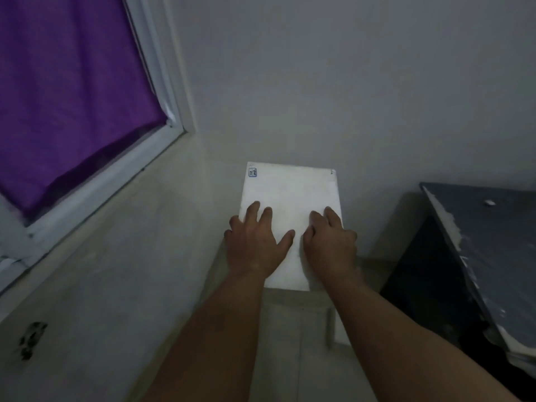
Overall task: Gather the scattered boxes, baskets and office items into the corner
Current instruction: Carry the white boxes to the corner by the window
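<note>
White box [290,190] under L hand [256,242] & R hand [330,242] — both press its top, grip unclosed.

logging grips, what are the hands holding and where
The left hand lies flat on top of the white box by its left edge; the right hand curls at its right edge, grip unclear.

Pale seamed surface [293,343], floor or box top unclear, carried a flat white box [293,192] lying in the wall corner. Dark desk [493,233] stood just right.
</note>
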The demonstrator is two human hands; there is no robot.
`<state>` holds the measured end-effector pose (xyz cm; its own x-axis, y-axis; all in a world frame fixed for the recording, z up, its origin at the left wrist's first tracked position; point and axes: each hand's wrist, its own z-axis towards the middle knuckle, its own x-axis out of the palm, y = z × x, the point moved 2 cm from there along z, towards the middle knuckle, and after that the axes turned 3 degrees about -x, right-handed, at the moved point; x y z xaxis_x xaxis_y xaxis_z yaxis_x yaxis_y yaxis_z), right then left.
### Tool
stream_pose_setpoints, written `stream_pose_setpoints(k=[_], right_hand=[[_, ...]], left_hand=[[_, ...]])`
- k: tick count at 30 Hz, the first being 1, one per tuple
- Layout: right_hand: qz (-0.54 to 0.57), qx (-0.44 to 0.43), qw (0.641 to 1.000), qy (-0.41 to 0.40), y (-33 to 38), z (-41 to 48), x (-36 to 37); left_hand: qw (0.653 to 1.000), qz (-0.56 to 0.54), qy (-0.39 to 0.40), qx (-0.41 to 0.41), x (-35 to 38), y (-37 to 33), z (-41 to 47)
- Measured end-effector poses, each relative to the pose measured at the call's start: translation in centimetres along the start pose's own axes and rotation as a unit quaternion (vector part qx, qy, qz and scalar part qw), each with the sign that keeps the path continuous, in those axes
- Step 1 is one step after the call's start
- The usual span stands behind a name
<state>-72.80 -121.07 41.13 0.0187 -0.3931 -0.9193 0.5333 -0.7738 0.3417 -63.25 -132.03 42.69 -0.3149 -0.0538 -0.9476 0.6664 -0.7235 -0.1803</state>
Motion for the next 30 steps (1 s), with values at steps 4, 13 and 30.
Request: stream_pose_setpoints(k=[4, 13, 30], right_hand=[[-0.014, -0.003, 1.0, 0.027, -3.1, 2.8, 5.2], [-0.009, 0.018, 0.993, 0.114, -11.2, 5.2, 21.3], [-0.006, 0.09, 0.972, 0.218, -25.7, 2.9, 55.5]], left_hand=[[0.999, 0.003, 0.046, -0.005, 6.0, -1.0, 2.2], [0.993, 0.001, 0.116, -0.013, 25.6, -0.7, 2.9], [0.961, 0.022, 0.273, 0.038, 61.9, 3.6, -0.3]])
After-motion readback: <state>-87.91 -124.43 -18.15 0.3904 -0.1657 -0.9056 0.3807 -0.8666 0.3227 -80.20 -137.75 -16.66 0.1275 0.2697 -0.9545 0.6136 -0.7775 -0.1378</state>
